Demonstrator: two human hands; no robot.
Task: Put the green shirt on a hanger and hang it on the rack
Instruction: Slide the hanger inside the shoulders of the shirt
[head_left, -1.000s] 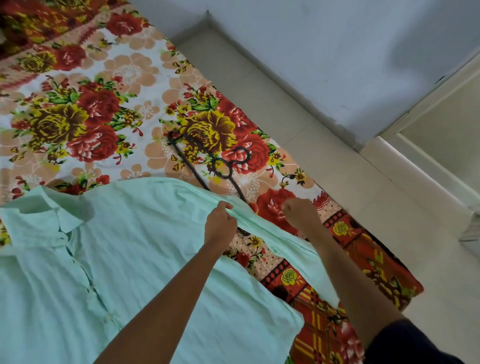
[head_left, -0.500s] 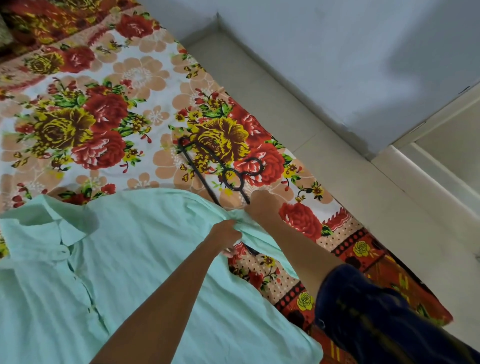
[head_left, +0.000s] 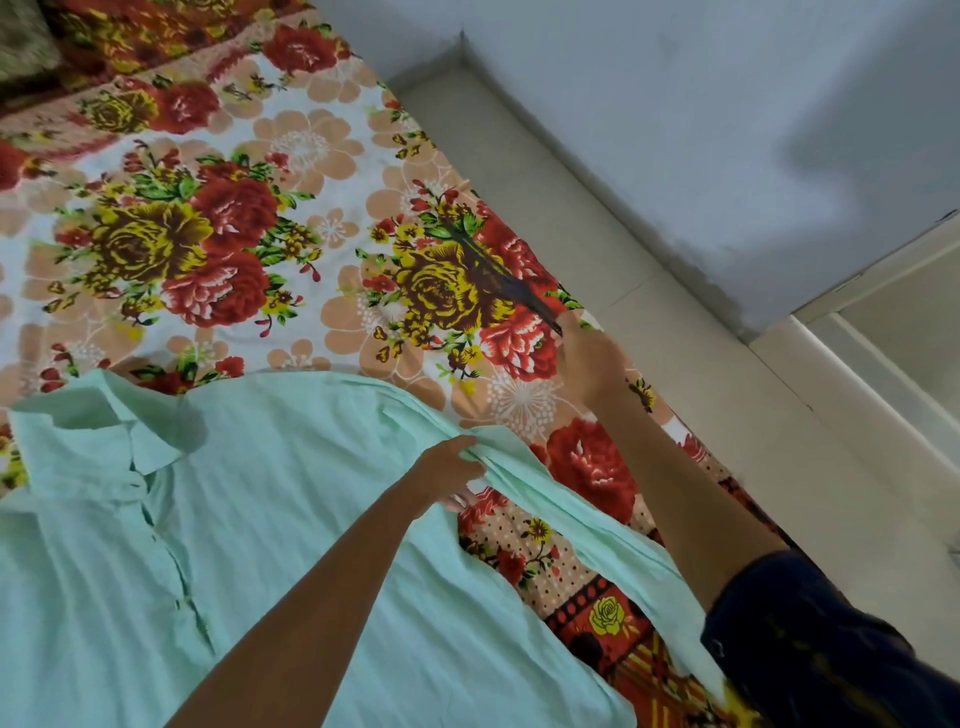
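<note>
Moved: half a second ago the hanger (head_left: 506, 283) lay flat on the bedsheet (head_left: 291, 156) with its hook beside the right hand (head_left: 589, 364); now that hand has it lifted off the cloth, and it shows as a blurred dark streak slanting up and left from the hand. The left hand (head_left: 449, 470) and the green shirt (head_left: 249, 545) lie as they did.

Right hand: fingers curled round the lower end of the hanger, over the red and yellow flowers near the bed's right edge. How much of the hanger sits inside the grip cannot be told through the blur.

Left hand: clenched on a bunch of shirt cloth at the shoulder, where the sleeve (head_left: 608, 540) begins, thumb on top of the gathered folds.

Shirt: spread front-up on the bedsheet, filling the lower left of the view, collar (head_left: 98, 441) to the left and the button placket running down from it. The sleeve trails from the left hand down and right, passing under the right forearm.

Hanger to shirt: apart, the hanger up and to the right of the shoulder, with flowered sheet showing between them.

Bed surroundings: pale floor (head_left: 649, 322) and a grey wall (head_left: 727, 130) run along the bed's right side.
</note>
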